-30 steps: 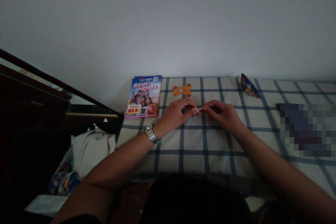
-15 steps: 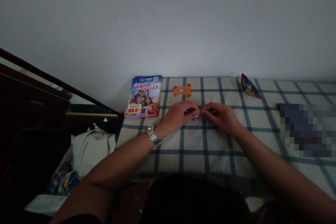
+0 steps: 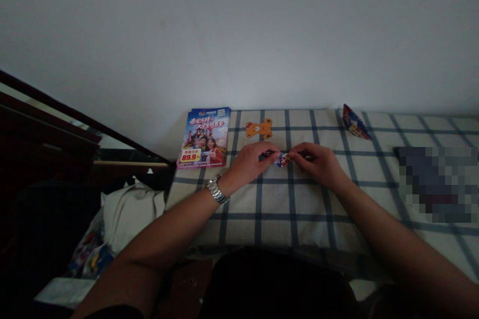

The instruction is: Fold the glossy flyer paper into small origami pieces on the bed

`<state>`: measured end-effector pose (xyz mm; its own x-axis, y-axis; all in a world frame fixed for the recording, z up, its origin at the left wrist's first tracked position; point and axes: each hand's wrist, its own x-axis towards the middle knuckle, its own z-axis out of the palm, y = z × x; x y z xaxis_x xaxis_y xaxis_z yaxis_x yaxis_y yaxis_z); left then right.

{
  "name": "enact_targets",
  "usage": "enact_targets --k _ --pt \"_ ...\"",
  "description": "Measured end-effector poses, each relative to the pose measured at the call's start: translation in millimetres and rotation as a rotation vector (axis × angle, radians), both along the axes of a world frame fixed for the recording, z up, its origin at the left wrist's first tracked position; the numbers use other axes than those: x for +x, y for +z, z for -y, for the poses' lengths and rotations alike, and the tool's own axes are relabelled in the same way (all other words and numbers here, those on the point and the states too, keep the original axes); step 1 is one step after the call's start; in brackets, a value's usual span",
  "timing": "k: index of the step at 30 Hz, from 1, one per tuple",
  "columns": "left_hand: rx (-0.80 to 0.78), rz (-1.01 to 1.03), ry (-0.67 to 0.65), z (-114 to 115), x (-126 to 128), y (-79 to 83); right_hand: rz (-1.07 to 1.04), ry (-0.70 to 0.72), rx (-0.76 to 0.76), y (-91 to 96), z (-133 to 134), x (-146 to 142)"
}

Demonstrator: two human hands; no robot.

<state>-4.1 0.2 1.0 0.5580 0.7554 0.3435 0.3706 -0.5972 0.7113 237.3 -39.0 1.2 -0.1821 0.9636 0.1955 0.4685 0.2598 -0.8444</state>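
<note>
Now the fingertips stand a little apart, where half a second ago they almost met, and more of the small folded paper (image 3: 283, 160) shows between them, with blue, white and red print. The left hand (image 3: 250, 159) pinches its left end between thumb and finger; the right hand (image 3: 320, 162) pinches its right end the same way. The paper is held over the middle of the checked cloth (image 3: 277, 202).

Unmoved, the leaflet stack (image 3: 205, 134) lies at the far left corner, close to the cloth's left edge, and the orange bear figure (image 3: 259, 129) lies just beyond the left hand. Another folded piece (image 3: 355, 124) stays at the far right, near the wall (image 3: 239, 35) that bounds the far edge. Bare cloth stretches from the hands to the near edge, and more runs rightward from the right hand to a pixelated dark object (image 3: 430, 179).
</note>
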Motion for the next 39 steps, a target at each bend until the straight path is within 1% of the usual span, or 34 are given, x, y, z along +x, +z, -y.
enact_targets --k 8,13,18,21,25,28,31,35,39 --pt "-0.003 -0.007 -0.002 -0.3 0.6 -0.3 0.009 -0.026 0.008 -3.6 -0.5 -0.7" --pt "-0.001 -0.002 0.002 0.4 1.1 0.3 -0.005 0.016 -0.011 -2.8 0.7 -1.8" --pt "-0.002 -0.016 -0.029 3.2 1.8 4.4 -0.027 0.073 -0.041 -1.7 3.6 -4.1" --pt "-0.003 -0.021 -0.036 4.2 2.5 4.7 -0.015 0.084 -0.032 -2.3 4.3 -4.9" --pt "-0.009 -0.021 -0.032 5.0 3.0 3.7 0.028 0.072 0.012 -1.8 4.0 -5.1" --pt "-0.006 -0.018 -0.027 5.6 3.2 3.1 0.04 0.05 0.017 -0.4 3.9 -5.4" --pt "0.035 -0.008 -0.03 6.6 3.6 2.7 0.029 0.011 0.014 0.3 3.4 -5.5" --pt "0.081 0.014 0.022 8.3 4.4 2.5 0.022 -0.041 0.021 -0.9 2.3 -5.0" --pt "0.037 0.061 0.074 7.4 4.2 0.4 -0.014 -0.068 0.011 -3.1 1.5 -4.7"
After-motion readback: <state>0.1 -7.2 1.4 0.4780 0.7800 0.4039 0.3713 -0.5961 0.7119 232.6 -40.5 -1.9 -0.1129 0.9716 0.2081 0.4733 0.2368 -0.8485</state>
